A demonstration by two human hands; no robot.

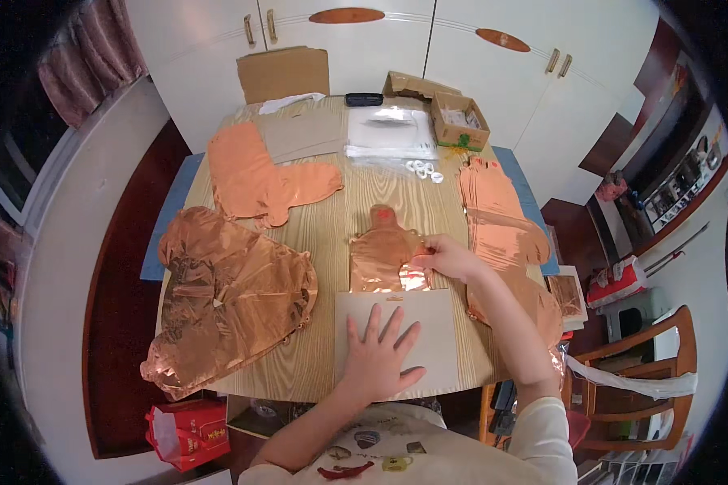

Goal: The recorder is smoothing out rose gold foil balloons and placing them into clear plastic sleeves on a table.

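Observation:
Fingers spread, my left hand (380, 356) lies flat on a grey cardboard sheet (437, 331) at the table's near edge. A flat rose-gold foil balloon (374, 246) extends from beyond the sheet's far edge, with a red mark on its narrow far end. How far it runs beneath the card is hidden. My right hand (453, 259) pinches the balloon's right edge between thumb and fingers. Larger deflated foil balloons (226, 299) lie piled to the left, with lighter-coloured ones (255, 178) behind. Another stack of foil balloons (493, 210) drapes along the table's right side.
At the back sit clear plastic bags (390, 133), white rings (423, 168), a small open carton (461, 121), a black case (364, 99) and grey card sheets (303, 133). A wooden chair (683, 347) stands at right; a red bag (190, 432) is on the floor at left.

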